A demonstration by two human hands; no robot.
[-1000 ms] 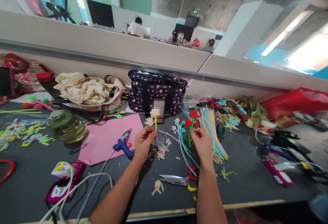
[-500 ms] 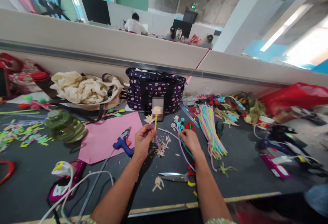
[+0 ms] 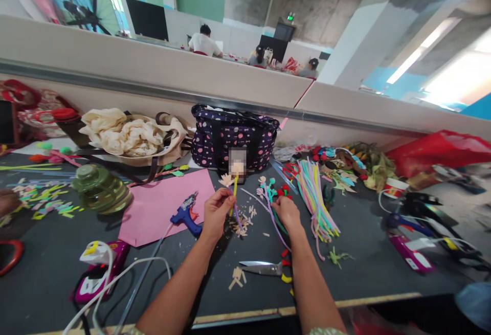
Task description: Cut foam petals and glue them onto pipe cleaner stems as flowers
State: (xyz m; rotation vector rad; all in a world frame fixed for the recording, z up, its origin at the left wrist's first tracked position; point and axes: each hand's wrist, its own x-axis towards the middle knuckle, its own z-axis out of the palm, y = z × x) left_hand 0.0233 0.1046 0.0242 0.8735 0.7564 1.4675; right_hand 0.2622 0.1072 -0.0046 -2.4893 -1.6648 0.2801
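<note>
Stem of yellow pipe cleaner with a pale paper flower on top is standing upright in our left hand; we are pinching it low down, fingers closed on it together with a lilac pipe cleaner that is trailing down toward the table. We are judging the stem to be light, fuzzy and easily bent, so a pinch near the bottom is steadying it, while the flower head looks fragile and is best left untouched.

Our right hand is resting knuckles-up on a small cluster of made flowers, teal and lilac stems with red pompoms. The fingers are curled down over them; we cannot tell whether they are actually gripping one. The two hands are apart, with cream paper scraps lying between and just below them.

Working outward: a blue glue gun is lying left of the left hand at the edge of a pink paper sheet. Scissors are lying nearer to us, blades pointing left. A bundle of pastel pipe cleaners is fanning out to the right of the right hand. Behind, a dotted dark bag and a cream tote are sitting against the partition, and a green glass jar is lying on its side at the left.
</note>
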